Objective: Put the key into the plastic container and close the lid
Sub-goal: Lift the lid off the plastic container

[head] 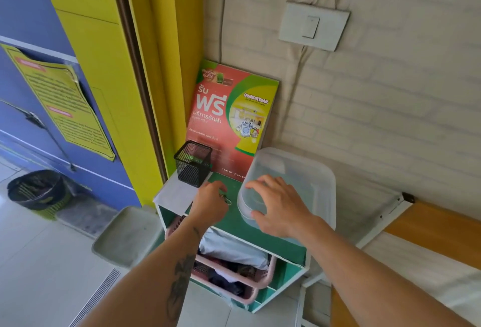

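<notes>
A clear plastic container with its lid on sits at the right of a small green shelf top. My right hand rests on the near left corner of the lid, fingers spread over it and thumb against the side. My left hand is curled just left of the container, above the shelf top. A small metal key ring pokes out from its fingers; the key itself is hidden in the hand.
A black mesh pen holder stands at the shelf's back left, with a red and green poster leaning on the wall behind. Pink baskets of clothes fill the shelf below. A bed frame runs along the right, a dark bin stands far left.
</notes>
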Motion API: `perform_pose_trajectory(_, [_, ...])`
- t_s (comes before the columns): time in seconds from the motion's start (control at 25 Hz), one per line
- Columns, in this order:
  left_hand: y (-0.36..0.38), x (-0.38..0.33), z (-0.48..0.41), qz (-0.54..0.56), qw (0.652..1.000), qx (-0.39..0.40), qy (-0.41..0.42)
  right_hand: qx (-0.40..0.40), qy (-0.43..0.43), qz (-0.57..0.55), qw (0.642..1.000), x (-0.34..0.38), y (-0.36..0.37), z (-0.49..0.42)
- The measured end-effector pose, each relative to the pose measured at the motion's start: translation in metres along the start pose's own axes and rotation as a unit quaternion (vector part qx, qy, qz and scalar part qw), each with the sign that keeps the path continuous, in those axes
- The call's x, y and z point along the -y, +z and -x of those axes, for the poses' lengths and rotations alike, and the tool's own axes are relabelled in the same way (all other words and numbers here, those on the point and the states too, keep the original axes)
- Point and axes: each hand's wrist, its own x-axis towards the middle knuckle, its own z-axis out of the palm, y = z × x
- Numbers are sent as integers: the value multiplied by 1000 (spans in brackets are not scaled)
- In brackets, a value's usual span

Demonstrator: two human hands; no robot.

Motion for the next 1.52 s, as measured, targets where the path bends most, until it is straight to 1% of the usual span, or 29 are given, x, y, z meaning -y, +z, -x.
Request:
perform_pose_trajectory(0.08, [6, 2, -2, -9, 1000, -9, 5, -13, 0, -15, 1000, -2, 3, 2])
perform_pose_trajectory(0.12, [9, 3, 0, -6, 1000, -27, 10, -18, 0, -21, 1000, -3, 4, 2])
perform_pose_trajectory(0.2, [12, 6, 7, 39, 997, -71, 19, -26, -3, -26, 999, -4, 6, 3])
perform_pose_trajectory(0.24, [12, 7, 12, 72, 994, -81, 19, -30, -4, -26, 999, -5, 7, 3])
perform_pose_trajectory(0.28, [13, 7, 19, 105, 991, -78, 14, -34, -4, -24, 999, -5, 8, 3])
perform_pose_trajectory(0.4, [14, 6, 38, 197, 980, -29, -10, -35, -11, -9, 999, -6, 8, 3])
perform_pose_trajectory(0.52, [19, 3, 44, 241, 970, -11, -14, -25, -10, 35, 999, -3, 11, 4])
perform_pose_trajectory(0.68, [25, -5, 43, 265, 964, -19, -28, -18, 48, 72, 996, 0, 15, 3])
perform_pose_trajectory(0.76, [27, -8, 43, 274, 961, -22, -33, -13, 55, 88, 995, 0, 16, 3])
perform_pose_trajectory(0.92, [30, -10, 45, 279, 959, -24, -36, -3, 43, 122, 992, 2, 14, -1])
perform_pose_trajectory(1.2, [24, -8, 40, 299, 953, 19, -38, 4, 24, 145, 989, 9, 9, -4])
perform_pose_trajectory(1.52, [25, -7, 38, 312, 949, 30, -38, 6, -35, 202, 979, 11, 1, -7])
